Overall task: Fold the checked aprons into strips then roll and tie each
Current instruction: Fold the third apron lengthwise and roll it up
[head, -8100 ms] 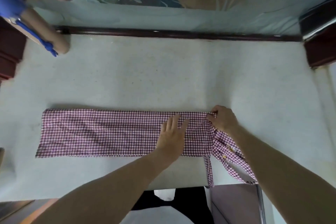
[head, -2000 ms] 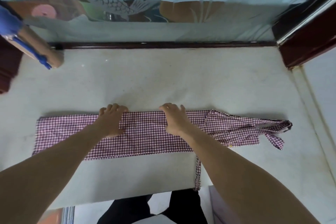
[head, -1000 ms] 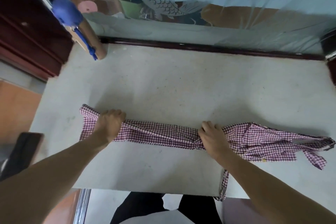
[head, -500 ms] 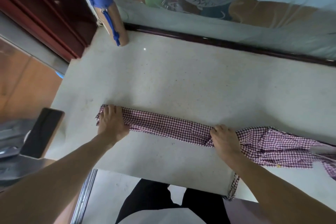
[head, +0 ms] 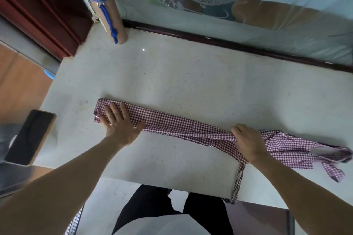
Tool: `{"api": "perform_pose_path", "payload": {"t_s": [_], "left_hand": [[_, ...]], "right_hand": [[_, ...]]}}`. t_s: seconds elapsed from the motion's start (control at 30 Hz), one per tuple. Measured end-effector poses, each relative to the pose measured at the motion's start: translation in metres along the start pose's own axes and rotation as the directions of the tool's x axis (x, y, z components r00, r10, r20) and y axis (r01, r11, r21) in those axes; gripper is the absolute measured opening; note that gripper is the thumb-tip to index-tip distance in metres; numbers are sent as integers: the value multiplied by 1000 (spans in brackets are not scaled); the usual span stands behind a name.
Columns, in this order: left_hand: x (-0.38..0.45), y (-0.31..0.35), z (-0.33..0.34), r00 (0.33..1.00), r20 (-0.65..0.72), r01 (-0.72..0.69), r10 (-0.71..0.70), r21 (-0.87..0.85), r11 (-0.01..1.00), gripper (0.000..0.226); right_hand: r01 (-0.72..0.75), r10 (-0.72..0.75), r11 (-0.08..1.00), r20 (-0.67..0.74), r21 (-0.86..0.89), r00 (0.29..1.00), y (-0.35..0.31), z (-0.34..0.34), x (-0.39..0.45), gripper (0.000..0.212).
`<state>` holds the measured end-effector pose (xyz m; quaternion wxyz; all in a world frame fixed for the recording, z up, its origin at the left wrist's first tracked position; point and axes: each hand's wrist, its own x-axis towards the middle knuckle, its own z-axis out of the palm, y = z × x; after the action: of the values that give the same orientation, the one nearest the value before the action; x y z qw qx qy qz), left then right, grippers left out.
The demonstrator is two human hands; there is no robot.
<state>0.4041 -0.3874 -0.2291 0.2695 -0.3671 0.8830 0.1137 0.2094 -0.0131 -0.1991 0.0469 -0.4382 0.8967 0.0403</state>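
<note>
Checked apron [head: 177, 127] strip: left hand [head: 119, 123] presses flat, fingers spread; right hand [head: 248, 142] grips it.

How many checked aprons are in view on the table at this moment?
1. The checked apron lies as a narrow strip across the table, left hand pressing flat on its left end, right hand gripping near its bunched right end. No others visible.
</note>
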Motion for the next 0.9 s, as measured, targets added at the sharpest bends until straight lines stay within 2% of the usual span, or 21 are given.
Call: {"api": "perform_pose_path", "payload": {"t_s": [0.13,0.27,0.4,0.5,0.53,0.6,0.67,0.73,0.8,0.9], "left_hand": [[6,-18,-7,998,26,56,-56,-6,998,115],[10,-38,-15,995,50,83,-83,9,997,120],[13,-36,-17,991,60,115,-117,35,993,123],[10,-21,-26,989,29,142,-144,54,988,114],[6,-12,-27,994,-32,109,-107,62,992,103],[-10,24,-26,979,-177,-88,104,92,992,84],[-37,74,-17,918,-247,-312,310,33,950,75],[-65,124,-3,859,-273,-464,433,-57,884,56],[-84,169,11,816,-252,-557,521,-101,824,50],[-93,216,32,813,-42,-583,581,-35,812,71]], "right_hand": [[-80,78,997,-88,-22,993,1,12,-15,31],[-306,307,950,-2,62,952,-3,29,-30,31],[-360,353,925,79,119,932,-8,27,-18,23],[-328,319,943,122,62,940,-2,22,-18,25],[-315,309,949,143,14,940,-4,21,-17,23],[-313,318,948,183,-57,930,-9,20,-15,16],[-306,316,949,191,-83,929,-12,20,-12,10],[-298,311,950,196,-92,930,-13,21,-11,8],[-299,310,950,175,-84,934,-12,22,-13,9],[-277,284,958,113,-80,952,-9,29,-16,10]]}}
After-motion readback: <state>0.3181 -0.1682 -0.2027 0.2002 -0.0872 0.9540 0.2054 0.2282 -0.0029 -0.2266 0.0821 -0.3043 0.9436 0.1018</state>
